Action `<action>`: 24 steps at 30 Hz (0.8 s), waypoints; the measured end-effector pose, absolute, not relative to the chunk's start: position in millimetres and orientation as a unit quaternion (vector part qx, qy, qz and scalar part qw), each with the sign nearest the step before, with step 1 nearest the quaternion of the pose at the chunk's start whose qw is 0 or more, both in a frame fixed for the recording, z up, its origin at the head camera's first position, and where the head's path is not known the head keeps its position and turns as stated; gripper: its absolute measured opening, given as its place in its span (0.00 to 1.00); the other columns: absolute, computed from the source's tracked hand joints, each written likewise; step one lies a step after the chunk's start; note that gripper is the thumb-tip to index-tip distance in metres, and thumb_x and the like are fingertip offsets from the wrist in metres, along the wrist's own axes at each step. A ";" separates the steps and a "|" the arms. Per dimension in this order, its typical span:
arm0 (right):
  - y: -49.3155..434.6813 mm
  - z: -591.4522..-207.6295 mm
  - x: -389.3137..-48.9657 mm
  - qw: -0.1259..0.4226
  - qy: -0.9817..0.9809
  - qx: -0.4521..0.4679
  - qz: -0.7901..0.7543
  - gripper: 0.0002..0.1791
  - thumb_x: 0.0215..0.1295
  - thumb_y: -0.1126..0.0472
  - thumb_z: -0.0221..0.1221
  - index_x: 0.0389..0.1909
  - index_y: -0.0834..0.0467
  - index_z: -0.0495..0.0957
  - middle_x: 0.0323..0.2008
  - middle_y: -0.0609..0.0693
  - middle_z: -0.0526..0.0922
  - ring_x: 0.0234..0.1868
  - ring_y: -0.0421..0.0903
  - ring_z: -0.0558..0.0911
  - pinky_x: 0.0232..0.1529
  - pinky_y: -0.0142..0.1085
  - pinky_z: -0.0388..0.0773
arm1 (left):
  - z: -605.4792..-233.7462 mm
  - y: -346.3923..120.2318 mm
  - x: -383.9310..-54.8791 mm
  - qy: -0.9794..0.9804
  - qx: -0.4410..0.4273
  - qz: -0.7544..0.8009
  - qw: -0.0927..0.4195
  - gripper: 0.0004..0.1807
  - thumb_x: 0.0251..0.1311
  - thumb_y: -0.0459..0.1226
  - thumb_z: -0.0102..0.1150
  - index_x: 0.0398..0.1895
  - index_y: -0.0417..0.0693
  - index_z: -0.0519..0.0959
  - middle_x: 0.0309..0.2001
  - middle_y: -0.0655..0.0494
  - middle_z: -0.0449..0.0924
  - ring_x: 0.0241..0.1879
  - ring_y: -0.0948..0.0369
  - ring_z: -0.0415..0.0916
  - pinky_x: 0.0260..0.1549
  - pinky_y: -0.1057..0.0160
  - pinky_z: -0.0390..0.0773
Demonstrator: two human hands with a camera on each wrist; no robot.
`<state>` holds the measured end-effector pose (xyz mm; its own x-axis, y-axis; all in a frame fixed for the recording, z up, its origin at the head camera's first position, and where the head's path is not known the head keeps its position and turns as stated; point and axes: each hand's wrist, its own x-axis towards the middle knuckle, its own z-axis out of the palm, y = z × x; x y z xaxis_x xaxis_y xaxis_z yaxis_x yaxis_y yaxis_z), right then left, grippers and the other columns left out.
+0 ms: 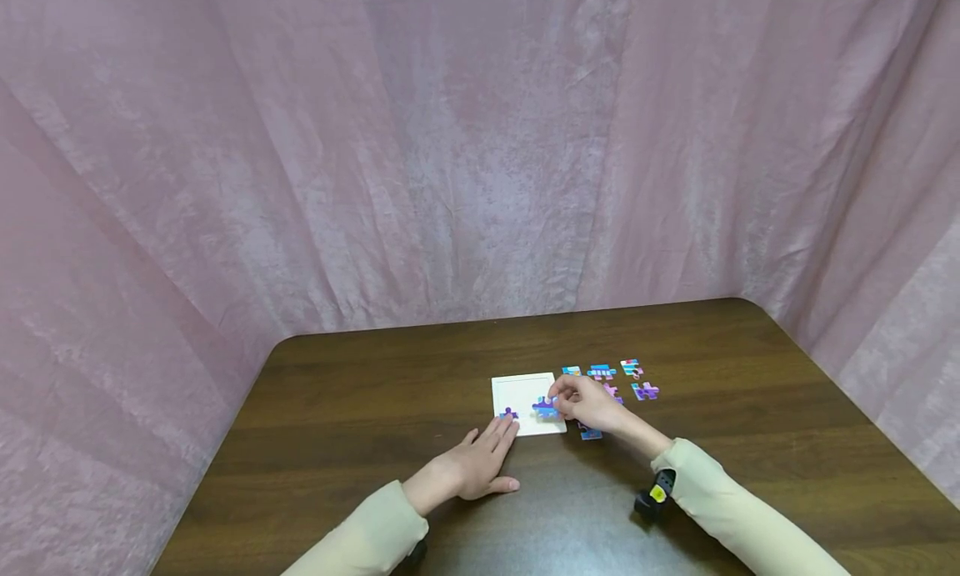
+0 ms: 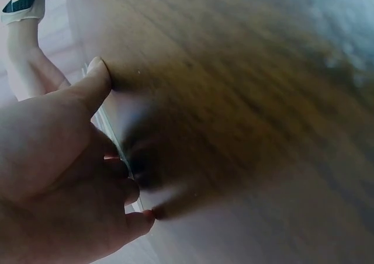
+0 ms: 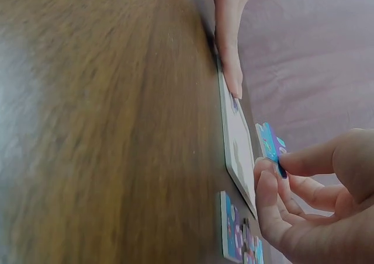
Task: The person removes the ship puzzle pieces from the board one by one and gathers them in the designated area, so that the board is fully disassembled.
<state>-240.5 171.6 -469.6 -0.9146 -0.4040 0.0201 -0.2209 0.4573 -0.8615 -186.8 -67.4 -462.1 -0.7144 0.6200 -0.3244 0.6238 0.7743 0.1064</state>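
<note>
A white puzzle board (image 1: pixel 525 388) with a raised rim lies on the table, and a purple puzzle piece (image 1: pixel 510 413) sits in its near left corner. My left hand (image 1: pixel 478 461) rests flat, its fingers straight, the fingertips on the board's near left corner and that piece. Between thumb and fingers my right hand (image 1: pixel 588 403) pinches a blue and purple puzzle piece (image 3: pixel 269 142), held just above the right part of the board. In the left wrist view the left hand's palm (image 2: pixel 52 159) hides most of the board.
Several loose puzzle pieces lie right of the board, among them a blue-purple one (image 1: pixel 646 391), a striped one (image 1: pixel 632 367) and a blue one (image 1: pixel 591 433) partly under the right hand. The brown wooden table (image 1: pixel 337 409) ends at a pink curtain (image 1: pixel 480 159).
</note>
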 end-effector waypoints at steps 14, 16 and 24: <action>189.5 -471.2 -238.0 0.096 0.854 -0.164 -0.484 0.06 0.66 0.70 0.55 0.41 0.69 0.75 0.30 0.56 0.79 0.27 0.44 0.78 0.27 0.32 0.76 | -461.5 -67.4 -186.3 0.922 0.351 -0.021 0.160 0.46 0.67 0.60 0.45 0.77 0.42 0.46 0.78 0.47 0.41 0.77 0.52 0.44 0.69 0.47 0.60; 191.9 -470.2 -237.6 0.095 0.854 -0.162 -0.485 0.07 0.65 0.69 0.55 0.41 0.69 0.75 0.30 0.56 0.79 0.27 0.43 0.78 0.28 0.33 0.77 | -461.3 -67.6 -185.9 0.922 0.352 -0.019 0.159 0.46 0.67 0.59 0.45 0.77 0.42 0.46 0.78 0.47 0.41 0.77 0.52 0.44 0.69 0.47 0.60; 201.0 -471.4 -236.0 0.095 0.856 -0.160 -0.483 0.05 0.66 0.69 0.55 0.40 0.67 0.76 0.29 0.54 0.78 0.26 0.44 0.77 0.27 0.33 0.76 | -461.6 -68.2 -185.4 0.922 0.351 -0.016 0.159 0.46 0.67 0.59 0.45 0.77 0.42 0.45 0.78 0.46 0.40 0.77 0.52 0.43 0.69 0.47 0.60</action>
<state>-236.0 201.0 -471.4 -0.9312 -0.3645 -0.0079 -0.1814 0.4820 -0.8572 -185.4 -68.2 -461.6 -0.7025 0.6427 -0.3057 0.6531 0.7528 0.0817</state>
